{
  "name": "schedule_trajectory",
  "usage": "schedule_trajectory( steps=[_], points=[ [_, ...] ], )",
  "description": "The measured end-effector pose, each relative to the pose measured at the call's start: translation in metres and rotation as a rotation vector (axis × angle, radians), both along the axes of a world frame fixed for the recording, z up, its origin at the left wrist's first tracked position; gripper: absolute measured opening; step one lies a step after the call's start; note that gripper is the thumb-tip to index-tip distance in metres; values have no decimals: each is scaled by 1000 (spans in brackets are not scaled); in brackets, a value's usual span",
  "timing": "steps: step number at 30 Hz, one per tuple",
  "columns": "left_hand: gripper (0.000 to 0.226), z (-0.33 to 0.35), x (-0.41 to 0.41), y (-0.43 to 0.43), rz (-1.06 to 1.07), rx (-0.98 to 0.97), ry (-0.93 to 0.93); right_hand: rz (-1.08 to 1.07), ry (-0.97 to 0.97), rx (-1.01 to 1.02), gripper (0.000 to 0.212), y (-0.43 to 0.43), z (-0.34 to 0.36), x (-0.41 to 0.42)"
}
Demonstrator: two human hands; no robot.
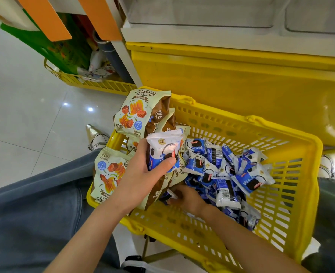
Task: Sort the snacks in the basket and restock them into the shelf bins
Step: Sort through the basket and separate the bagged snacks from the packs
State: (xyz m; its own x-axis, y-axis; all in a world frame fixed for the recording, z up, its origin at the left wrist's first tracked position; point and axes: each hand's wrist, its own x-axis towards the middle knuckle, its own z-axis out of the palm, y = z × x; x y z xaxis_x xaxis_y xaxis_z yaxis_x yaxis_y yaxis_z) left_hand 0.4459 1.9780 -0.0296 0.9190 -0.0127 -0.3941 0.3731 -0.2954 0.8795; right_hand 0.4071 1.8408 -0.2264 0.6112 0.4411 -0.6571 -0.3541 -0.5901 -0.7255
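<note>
A yellow plastic basket (276, 152) sits in front of me. Several blue-and-white cookie packets (227, 174) lie heaped in its middle and right. Cream-and-brown snack bags (137, 113) stand along its left side. My left hand (143, 174) holds a blue-and-white cookie packet (163, 148) upright above the basket's left part, thumb across its front. My right hand (184, 196) is lower in the basket, its fingers curled on a small blue packet (167, 195) that is partly hidden under the brown bags. Clear shelf bins (202, 12) stand on the shelf above.
A large yellow bin wall (241, 75) rises just behind the basket, under a white shelf edge (221, 38). A smaller yellow basket (88, 81) with bags sits on the tiled floor at left. My denim-clad legs flank the basket.
</note>
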Motion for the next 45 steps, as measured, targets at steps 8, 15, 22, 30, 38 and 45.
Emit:
schedule_trajectory(
  steps=[8,15,22,30,38,45],
  points=[
    [30,-6,-10,-19,52,-169,17,277,-324,-180,38,-64,67,16],
    [29,-43,-24,-38,-198,-78,218,698,-281,-445,40,-110,80,3],
    [61,-108,-26,-67,-691,428,354,162,-647,-768,56,-140,78,44],
    [60,-152,28,-81,-592,753,41,156,-345,-845,79,-147,58,68],
    [72,-168,41,-94,-575,615,292,85,-233,-812,69,-150,53,76],
    [51,-151,27,-89,-435,392,232,3,-344,-683,47,-147,74,62]
  ],
)
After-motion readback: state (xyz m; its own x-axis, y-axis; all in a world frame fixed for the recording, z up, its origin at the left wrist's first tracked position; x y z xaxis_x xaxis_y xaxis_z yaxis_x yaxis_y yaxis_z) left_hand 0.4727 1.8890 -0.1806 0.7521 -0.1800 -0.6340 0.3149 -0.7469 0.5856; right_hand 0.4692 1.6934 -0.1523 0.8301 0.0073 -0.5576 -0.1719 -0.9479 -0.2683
